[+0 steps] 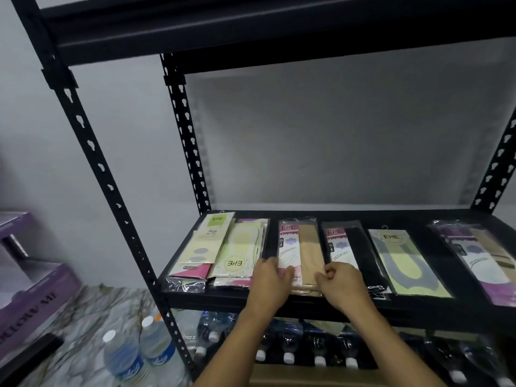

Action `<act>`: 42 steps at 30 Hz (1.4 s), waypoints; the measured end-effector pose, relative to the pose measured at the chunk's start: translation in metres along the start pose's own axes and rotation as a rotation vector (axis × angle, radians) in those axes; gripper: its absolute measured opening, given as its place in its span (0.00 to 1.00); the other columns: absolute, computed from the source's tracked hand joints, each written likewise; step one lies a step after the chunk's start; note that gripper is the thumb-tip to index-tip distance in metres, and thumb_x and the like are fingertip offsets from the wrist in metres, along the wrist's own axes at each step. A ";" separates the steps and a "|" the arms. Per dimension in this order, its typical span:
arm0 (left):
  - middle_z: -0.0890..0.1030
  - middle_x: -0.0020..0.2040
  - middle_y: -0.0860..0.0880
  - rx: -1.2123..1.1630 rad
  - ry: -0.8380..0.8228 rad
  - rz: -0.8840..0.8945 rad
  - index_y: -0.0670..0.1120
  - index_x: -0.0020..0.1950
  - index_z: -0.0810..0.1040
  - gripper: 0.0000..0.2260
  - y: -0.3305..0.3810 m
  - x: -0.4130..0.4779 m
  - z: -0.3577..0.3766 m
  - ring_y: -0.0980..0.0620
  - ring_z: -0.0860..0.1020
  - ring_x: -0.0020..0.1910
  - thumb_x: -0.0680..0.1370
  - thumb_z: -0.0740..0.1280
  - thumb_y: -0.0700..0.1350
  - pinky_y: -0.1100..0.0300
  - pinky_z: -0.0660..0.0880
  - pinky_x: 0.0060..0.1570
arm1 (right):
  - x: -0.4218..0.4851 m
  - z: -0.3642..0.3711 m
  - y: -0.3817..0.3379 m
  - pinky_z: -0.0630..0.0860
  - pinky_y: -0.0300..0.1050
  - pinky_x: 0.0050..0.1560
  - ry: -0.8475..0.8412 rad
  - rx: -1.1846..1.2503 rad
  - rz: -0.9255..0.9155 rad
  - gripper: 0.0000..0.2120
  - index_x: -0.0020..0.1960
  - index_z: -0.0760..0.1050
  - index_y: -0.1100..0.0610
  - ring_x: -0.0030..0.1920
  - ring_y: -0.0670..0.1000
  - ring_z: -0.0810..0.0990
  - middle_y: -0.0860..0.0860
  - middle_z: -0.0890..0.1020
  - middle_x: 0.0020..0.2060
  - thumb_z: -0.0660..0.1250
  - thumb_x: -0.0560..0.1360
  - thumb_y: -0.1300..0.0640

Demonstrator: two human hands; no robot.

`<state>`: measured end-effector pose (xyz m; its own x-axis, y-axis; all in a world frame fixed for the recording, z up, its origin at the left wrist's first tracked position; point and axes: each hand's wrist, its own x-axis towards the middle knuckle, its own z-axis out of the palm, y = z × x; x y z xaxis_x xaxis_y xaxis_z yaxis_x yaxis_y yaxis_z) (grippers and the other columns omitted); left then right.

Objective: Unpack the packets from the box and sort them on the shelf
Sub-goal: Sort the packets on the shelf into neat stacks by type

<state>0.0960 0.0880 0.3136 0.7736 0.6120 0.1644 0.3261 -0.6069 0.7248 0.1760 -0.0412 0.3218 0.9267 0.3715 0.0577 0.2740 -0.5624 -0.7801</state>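
Observation:
Several flat packets lie in a row on the black shelf [418, 219]. Both hands rest on the near end of the beige packet stack [304, 247]. My left hand [272, 277] grips its left edge, fingers over the pink-and-white label. My right hand [339, 280] pinches its right edge with curled fingers. To the left lie a pale green packet [203, 241] and a yellow-green packet stack [240, 252]. To the right lie a black packet [354, 247], a grey-and-yellow packet [402, 261] and a purple-labelled packet [480, 255]. A strip of the cardboard box [321, 375] shows below the shelf.
Black slotted uprights [111, 188] frame the shelf, with another shelf board above. Water bottles [318, 347] fill the level beneath. Two loose bottles [139, 353] stand on the marble floor at left, beside purple cartons [30, 297].

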 end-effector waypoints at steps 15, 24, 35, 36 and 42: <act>0.60 0.77 0.50 0.461 0.169 -0.122 0.52 0.77 0.57 0.35 -0.104 0.027 -0.102 0.47 0.55 0.76 0.74 0.65 0.62 0.40 0.54 0.72 | -0.010 0.064 -0.068 0.67 0.49 0.58 0.047 -0.122 -0.336 0.09 0.53 0.78 0.51 0.58 0.51 0.69 0.47 0.77 0.50 0.65 0.75 0.51; 0.76 0.58 0.53 0.613 0.240 0.072 0.53 0.63 0.74 0.15 -0.112 0.011 -0.092 0.49 0.72 0.60 0.79 0.59 0.56 0.50 0.64 0.62 | -0.010 0.105 -0.090 0.66 0.48 0.59 -0.029 -0.151 -0.392 0.12 0.57 0.76 0.50 0.58 0.50 0.69 0.46 0.77 0.52 0.65 0.75 0.51; 0.68 0.65 0.56 0.491 0.028 0.269 0.55 0.72 0.67 0.25 -0.127 -0.013 -0.097 0.54 0.64 0.65 0.76 0.67 0.57 0.56 0.59 0.67 | -0.014 0.108 -0.084 0.67 0.50 0.61 -0.111 -0.180 -0.376 0.13 0.59 0.75 0.50 0.60 0.50 0.69 0.47 0.76 0.55 0.65 0.75 0.50; 0.69 0.65 0.56 0.470 0.038 0.280 0.55 0.71 0.69 0.23 -0.127 -0.013 -0.098 0.54 0.65 0.65 0.77 0.67 0.53 0.57 0.60 0.65 | -0.014 0.107 -0.083 0.67 0.50 0.62 -0.138 -0.203 -0.371 0.14 0.60 0.75 0.50 0.60 0.50 0.69 0.47 0.76 0.56 0.64 0.75 0.50; 0.77 0.54 0.58 0.187 0.061 0.283 0.50 0.58 0.81 0.13 -0.127 -0.016 -0.112 0.56 0.73 0.57 0.74 0.73 0.44 0.61 0.69 0.59 | -0.014 0.105 -0.082 0.70 0.49 0.62 -0.242 -0.236 -0.358 0.16 0.61 0.75 0.52 0.60 0.50 0.71 0.49 0.77 0.58 0.64 0.75 0.48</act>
<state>-0.0186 0.2128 0.2940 0.8157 0.4318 0.3849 0.2013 -0.8357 0.5110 0.1133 0.0770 0.3192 0.6853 0.7169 0.1282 0.6410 -0.5102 -0.5734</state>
